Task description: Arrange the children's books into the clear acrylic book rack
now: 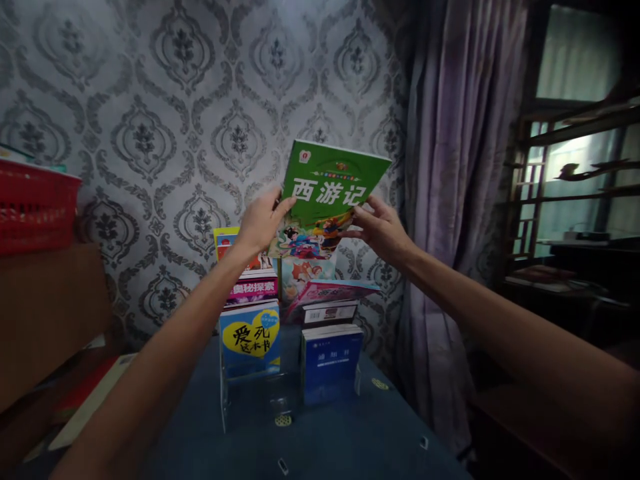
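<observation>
A green picture book [345,167] with large white characters is held up, slightly tilted, between both my hands. My left hand [263,217] grips its left edge, thumb on the cover. At the right edge my right hand [377,228] pinches it, fingers partly on the front. Below stands a clear tiered display rack [224,393] holding books. Its left column has a blue book with a yellow heart [250,339] in front and a magenta book [255,290] behind. On the right are a dark blue book [332,365] and a tilted pink book [340,291].
The rack stands on a dark blue-covered table [340,440] against a patterned wall [140,133]. At left, a red plastic basket [37,210] rests above a cardboard box [50,313]. A purple curtain [450,167] and a wooden shelf [580,197] are on the right.
</observation>
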{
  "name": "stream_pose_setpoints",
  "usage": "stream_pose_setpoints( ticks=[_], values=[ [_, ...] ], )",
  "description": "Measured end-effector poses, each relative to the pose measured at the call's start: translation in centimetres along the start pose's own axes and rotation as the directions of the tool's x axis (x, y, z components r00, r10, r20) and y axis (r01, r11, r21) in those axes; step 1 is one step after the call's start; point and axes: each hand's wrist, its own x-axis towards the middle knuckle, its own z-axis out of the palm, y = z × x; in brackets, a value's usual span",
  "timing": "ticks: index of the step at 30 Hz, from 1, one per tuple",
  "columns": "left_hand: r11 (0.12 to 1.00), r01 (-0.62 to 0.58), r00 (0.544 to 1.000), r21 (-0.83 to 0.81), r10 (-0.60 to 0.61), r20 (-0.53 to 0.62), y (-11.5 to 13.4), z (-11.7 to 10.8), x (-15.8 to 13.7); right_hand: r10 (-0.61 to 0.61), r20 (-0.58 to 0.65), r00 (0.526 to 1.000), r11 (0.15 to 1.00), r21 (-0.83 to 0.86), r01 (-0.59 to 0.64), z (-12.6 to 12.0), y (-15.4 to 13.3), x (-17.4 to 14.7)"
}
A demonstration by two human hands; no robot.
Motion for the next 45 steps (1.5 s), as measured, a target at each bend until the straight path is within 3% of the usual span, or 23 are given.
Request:
stream_pose_setpoints(
  ticks=[4, 9, 18, 24, 30, 39, 45],
  values=[
    [0.999, -0.002, 0.996, 0.040, -0.001, 0.090, -0.8, 2.2, -1.5, 0.064, -0.024, 0.998, 0.998, 0.021, -0.064, -1.8, 2.3, -0.7],
    [0.989, 0.101, 0.977, 0.105, -0.119, 0.178, -2.6, 4.0, -2.8, 0.163, -0.013, 0.987, 0.986, 0.020, -0.163, -3.1, 4.8, -1.3],
    [0.971, 0.216, 0.919, 0.100, -0.237, 0.315, -6.2, 4.6, -3.8, 0.294, 0.021, 0.955, 0.954, 0.058, -0.295, -3.6, 7.9, -1.8],
    [0.967, 0.111, 0.926, 0.230, -0.185, 0.329, -6.9, 3.8, -3.5, 0.310, 0.034, 0.950, 0.949, 0.057, -0.311, -3.4, 7.9, -1.5],
    [0.965, 0.051, 0.939, 0.259, -0.134, 0.316, -6.7, 3.3, -3.7, 0.266, 0.041, 0.963, 0.963, 0.032, -0.267, -2.9, 7.7, -1.4],
    [0.936, 0.062, 0.913, 0.346, -0.193, 0.360, -6.4, 3.1, -3.9, 0.314, 0.054, 0.948, 0.948, 0.037, -0.316, -2.7, 7.7, -1.4],
    [0.949, 0.060, 0.916, 0.310, -0.175, 0.360, -6.3, 2.8, -3.4, 0.318, 0.027, 0.948, 0.946, 0.053, -0.319, -2.6, 7.0, -1.2]
  ],
)
